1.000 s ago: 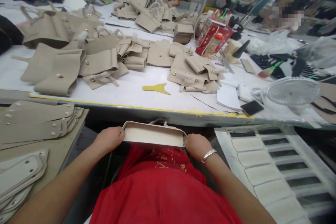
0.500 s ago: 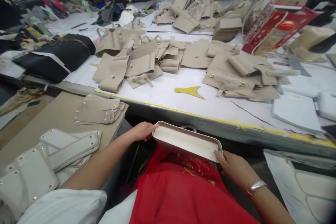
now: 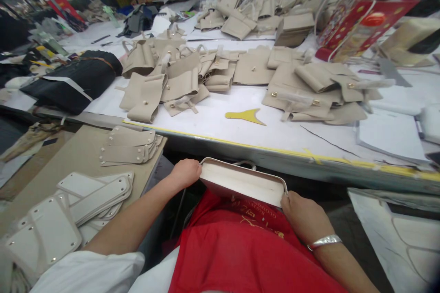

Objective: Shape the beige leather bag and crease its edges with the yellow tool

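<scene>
Pinching a boxy, round-cornered beige bag (image 3: 242,181) by its rim: left hand (image 3: 187,173) at one end, right hand (image 3: 305,215) at the other, fingers curled, some hidden. Bag sits nearer the wearer than the landmark, a flat yellow fishtail-shaped piece (image 3: 245,116). Bag walls thin, smooth; inside pale cream; a narrow looped handle (image 3: 245,163) rises behind the far wall. Left of and nearer than the landmark: stacked beige round-cornered strips (image 3: 125,153) with small pale studs; white panels (image 3: 44,233) with metal eyelets. Left of, behind and right of it: smooth, folded leather-like beige bag pieces (image 3: 254,66), some with gold-coloured fittings. Behind it, far right: glossy red patterned carrier bag (image 3: 388,9) and a clear red-lidded container (image 3: 373,20); whether inside, cannot tell.
</scene>
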`<act>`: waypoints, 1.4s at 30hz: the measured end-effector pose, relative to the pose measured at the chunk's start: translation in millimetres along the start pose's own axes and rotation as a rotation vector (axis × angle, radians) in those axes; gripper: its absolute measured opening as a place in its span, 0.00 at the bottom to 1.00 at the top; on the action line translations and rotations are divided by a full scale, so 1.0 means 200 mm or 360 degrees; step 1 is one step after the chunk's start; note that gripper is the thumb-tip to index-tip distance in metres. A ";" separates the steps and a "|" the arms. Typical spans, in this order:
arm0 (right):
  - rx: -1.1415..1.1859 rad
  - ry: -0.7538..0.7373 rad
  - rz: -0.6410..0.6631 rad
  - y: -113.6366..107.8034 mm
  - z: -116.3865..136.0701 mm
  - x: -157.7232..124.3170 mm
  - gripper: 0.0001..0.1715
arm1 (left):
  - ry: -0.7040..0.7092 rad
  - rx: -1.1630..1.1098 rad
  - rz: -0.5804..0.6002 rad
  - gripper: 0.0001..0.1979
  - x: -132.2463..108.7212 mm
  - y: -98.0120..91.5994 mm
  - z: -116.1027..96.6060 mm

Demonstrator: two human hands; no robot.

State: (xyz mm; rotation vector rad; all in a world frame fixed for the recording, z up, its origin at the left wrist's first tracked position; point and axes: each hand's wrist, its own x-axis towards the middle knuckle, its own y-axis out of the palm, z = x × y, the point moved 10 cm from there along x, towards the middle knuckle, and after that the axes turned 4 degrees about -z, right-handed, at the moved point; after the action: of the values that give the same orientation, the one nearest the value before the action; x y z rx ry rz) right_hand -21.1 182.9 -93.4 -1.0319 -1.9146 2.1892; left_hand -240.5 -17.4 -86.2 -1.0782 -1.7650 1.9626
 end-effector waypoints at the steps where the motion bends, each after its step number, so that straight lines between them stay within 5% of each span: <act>1: -0.0037 -0.0044 0.0000 0.00 0.01 0.00 0.17 | 0.0015 -0.0008 0.0008 0.21 0.00 0.01 0.00; 6: -0.0143 -0.0265 -0.0047 0.00 0.05 -0.02 0.17 | 0.0102 -0.0063 0.0038 0.22 0.01 0.02 -0.02; 11: 0.0128 -0.0013 -0.0041 -0.02 -0.03 -0.01 0.24 | 0.0134 -0.0132 0.0032 0.22 0.00 0.03 -0.03; 14: -0.0014 -0.0073 -0.0028 -0.03 0.00 -0.01 0.20 | 0.0139 -0.0175 0.0034 0.22 0.00 0.02 -0.02; 18: -0.0199 -0.0250 -0.0025 -0.02 0.05 -0.01 0.17 | -0.0102 -0.0845 0.0279 0.31 -0.01 0.10 0.05; 21: -0.0085 -0.0127 -0.0025 0.00 0.02 0.00 0.19 | -0.0265 -0.1211 0.0353 0.33 -0.03 0.12 0.07; 27: -0.0019 -0.0096 -0.0047 -0.02 0.01 -0.01 0.17 | -0.0015 -0.0048 -0.0085 0.22 0.00 -0.03 -0.02; 42: 0.0092 -0.0104 -0.0066 -0.04 0.01 0.01 0.24 | 0.0089 0.0030 -0.0111 0.21 0.00 -0.02 -0.04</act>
State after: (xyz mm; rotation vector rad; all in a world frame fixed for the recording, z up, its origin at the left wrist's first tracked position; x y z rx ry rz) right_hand -26.7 182.9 -86.8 -0.9145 -1.8690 2.2682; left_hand -235.9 -11.7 -82.5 -1.0407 -1.7275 1.8859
